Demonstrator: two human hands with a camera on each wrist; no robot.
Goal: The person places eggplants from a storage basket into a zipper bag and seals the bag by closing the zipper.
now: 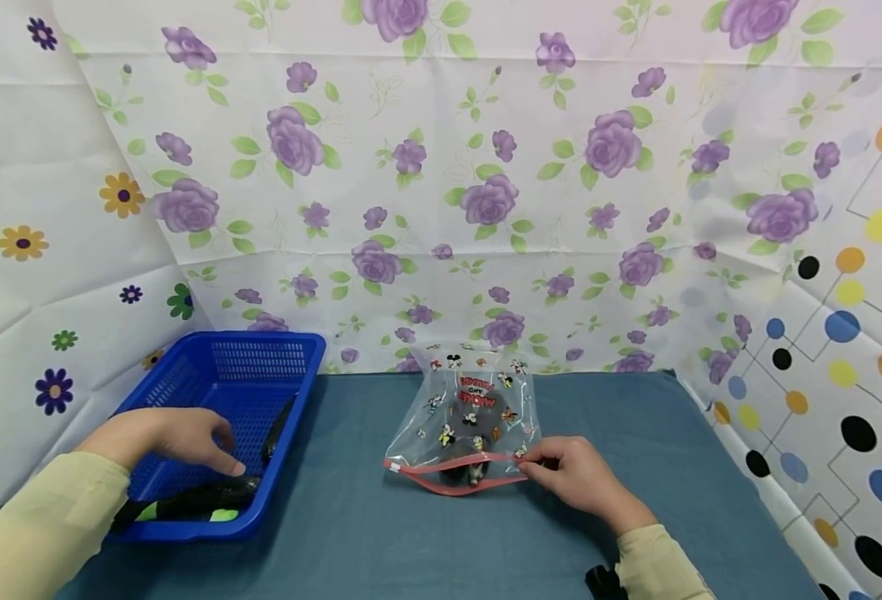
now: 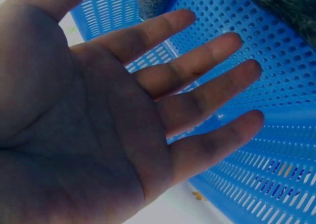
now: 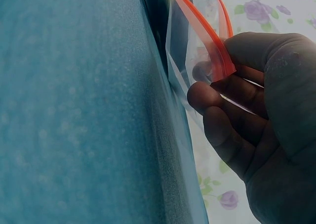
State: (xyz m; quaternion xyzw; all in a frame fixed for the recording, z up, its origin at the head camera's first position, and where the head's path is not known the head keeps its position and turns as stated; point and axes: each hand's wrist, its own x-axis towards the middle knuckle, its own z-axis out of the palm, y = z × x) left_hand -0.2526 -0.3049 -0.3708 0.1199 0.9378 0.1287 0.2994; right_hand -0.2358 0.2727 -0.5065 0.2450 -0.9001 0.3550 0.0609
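Note:
My left hand [image 1: 186, 437] is over the blue basket [image 1: 308, 367], its fingers spread apart and holding nothing in the left wrist view. Below it in the basket lies a long black item [image 1: 204, 500] with bright green patches; its kind is unclear. Another dark item [image 1: 279, 425] leans along the basket's right wall. On the table, a clear zip bag [image 1: 418, 425] printed with cartoon figures lies with its red-edged mouth toward me, parted. My right hand [image 1: 579, 475] pinches the right corner of that mouth between thumb and fingers. Something dark, partly hidden, is inside the bag.
A blue-green cloth [image 1: 351, 533] covers the table. Behind it hangs a white sheet with purple flowers [image 1: 486, 200], and a dotted sheet [image 1: 854, 433] stands at the right. A small black object [image 1: 604, 582] shows beside the right sleeve.

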